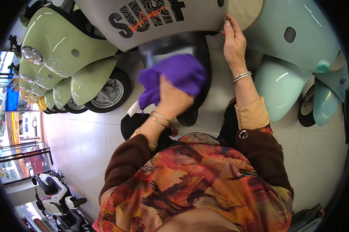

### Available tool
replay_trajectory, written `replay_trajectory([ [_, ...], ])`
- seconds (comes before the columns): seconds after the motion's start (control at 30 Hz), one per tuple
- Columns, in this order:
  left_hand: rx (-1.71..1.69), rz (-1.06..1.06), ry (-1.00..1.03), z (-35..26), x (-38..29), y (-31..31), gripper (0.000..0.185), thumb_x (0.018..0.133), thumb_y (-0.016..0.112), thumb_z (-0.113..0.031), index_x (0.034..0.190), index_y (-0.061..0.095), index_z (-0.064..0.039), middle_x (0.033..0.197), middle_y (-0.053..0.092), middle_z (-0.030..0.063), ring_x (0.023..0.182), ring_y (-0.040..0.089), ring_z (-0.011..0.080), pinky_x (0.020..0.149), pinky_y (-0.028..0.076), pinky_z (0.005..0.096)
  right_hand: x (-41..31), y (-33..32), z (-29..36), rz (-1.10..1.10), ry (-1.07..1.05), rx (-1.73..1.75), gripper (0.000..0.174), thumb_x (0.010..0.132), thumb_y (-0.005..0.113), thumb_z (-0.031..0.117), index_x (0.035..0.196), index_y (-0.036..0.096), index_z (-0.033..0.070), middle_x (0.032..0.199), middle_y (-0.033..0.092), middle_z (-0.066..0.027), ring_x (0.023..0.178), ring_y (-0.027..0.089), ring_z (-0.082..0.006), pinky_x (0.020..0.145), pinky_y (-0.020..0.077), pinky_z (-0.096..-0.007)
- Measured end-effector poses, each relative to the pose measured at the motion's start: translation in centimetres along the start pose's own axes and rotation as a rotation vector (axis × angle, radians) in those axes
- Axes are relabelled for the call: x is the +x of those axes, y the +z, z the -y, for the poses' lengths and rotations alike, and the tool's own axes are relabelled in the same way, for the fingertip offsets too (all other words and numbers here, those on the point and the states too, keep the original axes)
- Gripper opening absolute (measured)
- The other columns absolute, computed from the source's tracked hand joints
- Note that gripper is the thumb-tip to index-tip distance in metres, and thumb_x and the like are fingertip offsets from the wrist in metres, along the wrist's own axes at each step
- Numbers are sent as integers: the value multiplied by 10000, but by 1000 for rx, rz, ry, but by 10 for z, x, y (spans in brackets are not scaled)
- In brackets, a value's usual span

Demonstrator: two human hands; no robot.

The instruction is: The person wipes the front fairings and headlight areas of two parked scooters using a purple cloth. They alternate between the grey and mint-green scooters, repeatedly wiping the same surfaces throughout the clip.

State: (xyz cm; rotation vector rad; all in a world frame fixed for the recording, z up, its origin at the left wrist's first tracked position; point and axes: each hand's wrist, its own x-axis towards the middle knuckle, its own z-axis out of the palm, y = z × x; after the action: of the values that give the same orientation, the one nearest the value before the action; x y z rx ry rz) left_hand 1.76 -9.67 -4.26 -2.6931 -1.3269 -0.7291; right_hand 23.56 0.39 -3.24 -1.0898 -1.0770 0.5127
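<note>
Bunched in my left hand [175, 97] is a purple cloth [180, 72], blurred by motion. The cloth lies over the glossy black front mudguard [202, 98] of a scooter, and a small white tag [133, 109] hangs from its edge. Above the mudguard is the scooter's grey front panel [162, 34], bearing large black and orange lettering. My right hand [234, 43] is raised at the panel's right edge, fingertips against it and not wrapped around it. A cream body part [244, 14] sits just beyond those fingers. The cloth hides part of the mudguard.
Pale green scooters [64, 49] stand in a row at left, their front wheels [107, 92] showing. A mint-coloured scooter [281, 84] is close at right. Glass display cases [23, 156] and a white motorbike [57, 197] stand at lower left on the tiled floor [81, 139].
</note>
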Motion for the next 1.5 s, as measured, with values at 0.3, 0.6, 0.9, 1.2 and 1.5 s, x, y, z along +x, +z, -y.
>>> replay_trajectory([
  [0.3, 61, -6, 309, 3, 47, 6, 343, 845, 710, -304, 1150, 729, -148, 1177, 706, 88, 1198, 593, 365, 1132, 315, 664, 15, -9, -2, -323, 366, 475, 346, 1061, 527, 265, 1183, 653, -33, 1156, 686, -135, 888, 708, -189, 652, 557, -288],
  [0.6, 249, 663, 457, -60, 56, 87, 261, 902, 619, -289, 812, 800, -123, 886, 759, 99, 1022, 645, 309, 1093, 383, 587, 15, -17, -19, -428, 486, 494, 206, 1005, 557, 197, 1021, 684, 36, 928, 719, -74, 666, 656, -143, 545, 477, -271],
  [0.9, -1000, 718, -184, -44, 22, -2, 320, 980, 725, -277, 949, 767, 38, 789, 744, 78, 710, 660, 131, 721, 536, 302, 5, -33, -19, -379, 535, 499, 277, 1007, 581, 241, 796, 599, 64, 714, 619, -45, 553, 526, -123, 512, 420, -285],
  [1.2, -1261, -790, -350, 5, -3, -79, 284, 1087, 517, -217, 1224, 639, 1, 1159, 685, 118, 983, 680, 237, 913, 533, 340, -6, -15, -41, -281, 656, 412, 327, 1025, 580, 278, 765, 584, 79, 705, 618, -42, 556, 508, -105, 516, 418, -284],
  [1.5, -370, -123, 11, 36, -2, 11, 354, 898, 762, -177, 1220, 709, -38, 1234, 692, 187, 1135, 650, 388, 1037, 481, 449, -28, 0, -36, -196, 487, 221, 370, 1033, 590, 292, 762, 618, 42, 694, 650, -53, 561, 549, -98, 536, 447, -277],
])
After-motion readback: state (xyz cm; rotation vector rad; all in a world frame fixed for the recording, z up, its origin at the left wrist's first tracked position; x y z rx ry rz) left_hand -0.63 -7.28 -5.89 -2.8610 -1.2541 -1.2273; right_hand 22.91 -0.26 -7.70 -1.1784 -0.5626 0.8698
